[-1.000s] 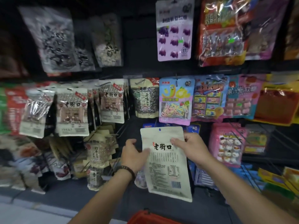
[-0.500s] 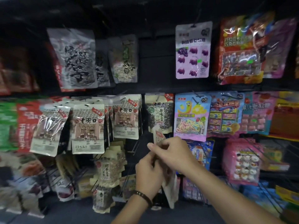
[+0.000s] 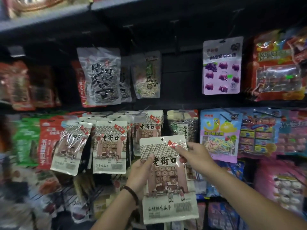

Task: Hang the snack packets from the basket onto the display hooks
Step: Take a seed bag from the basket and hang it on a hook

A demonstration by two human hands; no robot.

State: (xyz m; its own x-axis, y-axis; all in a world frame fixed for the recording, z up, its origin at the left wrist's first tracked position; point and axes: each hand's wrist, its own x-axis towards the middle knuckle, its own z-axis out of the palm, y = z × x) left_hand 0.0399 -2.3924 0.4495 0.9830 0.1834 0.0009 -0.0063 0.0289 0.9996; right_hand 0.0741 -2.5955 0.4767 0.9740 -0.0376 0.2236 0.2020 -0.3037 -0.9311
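I hold the sunflower-seed packet [image 3: 167, 180] upright, face out, in 2 hands: my left hand [image 3: 141, 172] grips its left edge, thumb on the front, and my right hand [image 3: 196, 155] pinches the top right corner. That leaves its hang hole [image 3: 162, 139] clear above both hands, ready, I judge, to join the matching packets [image 3: 150, 126] hanging just above.

The left forearm [image 3: 113, 214] and the right forearm [image 3: 249, 196] are both bare along all that shows in the view. The left hand [image 3: 141, 170] has a bracelet [image 3: 131, 193] round its wrist: one strand of small round beads, dark brown to black, sitting close against the wrist. The right hand [image 3: 196, 155] and its wrist are bare. Finer detail is lost to blur.
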